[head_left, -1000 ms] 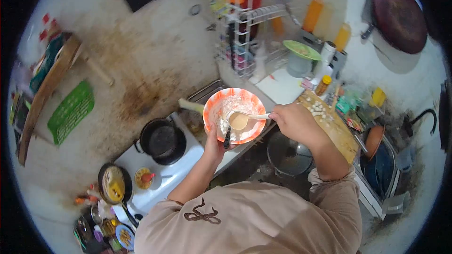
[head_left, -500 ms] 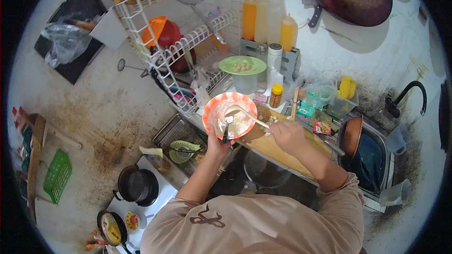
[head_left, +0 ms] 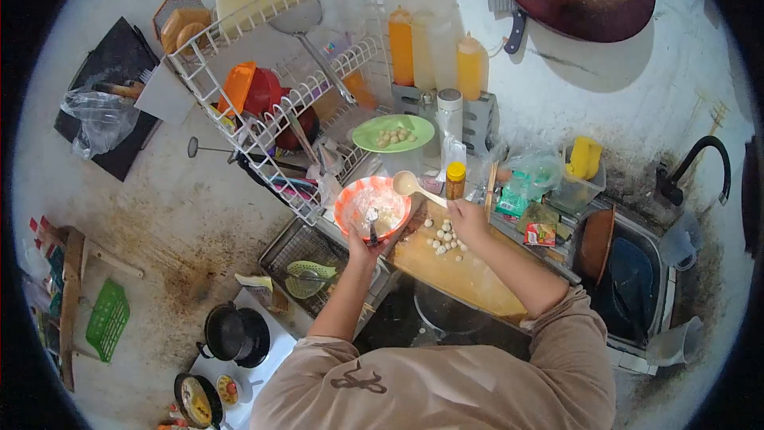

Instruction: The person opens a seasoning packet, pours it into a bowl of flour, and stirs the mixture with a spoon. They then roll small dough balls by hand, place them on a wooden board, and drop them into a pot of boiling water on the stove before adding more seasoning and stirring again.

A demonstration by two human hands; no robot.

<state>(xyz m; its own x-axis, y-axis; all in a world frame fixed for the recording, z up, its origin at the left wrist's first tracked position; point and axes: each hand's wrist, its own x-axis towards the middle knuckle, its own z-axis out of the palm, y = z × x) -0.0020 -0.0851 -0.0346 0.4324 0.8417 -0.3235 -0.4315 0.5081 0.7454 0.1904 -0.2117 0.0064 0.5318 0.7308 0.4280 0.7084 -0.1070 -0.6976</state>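
Observation:
My left hand is closed on the near rim of an orange-and-white bowl, which has pale, whitish contents. A dark-handled spoon stands in the bowl, its handle by my left thumb. My right hand grips the handle of a pale ladle. The ladle's head is raised at the bowl's right rim. Beneath my right hand, several small whitish balls lie on a wooden cutting board. More such balls rest on a green plate behind the bowl.
A white wire rack stands at the back left. Beyond the board sits a yellow-capped jar, with sauce bottles farther back. To the right is a sink. Pans, including a black pot, occupy the stove at lower left.
The ladle has come out of the bowl to its right rim, with my right hand. My left hand and the bowl have shifted slightly left. More balls on the board are now visible.

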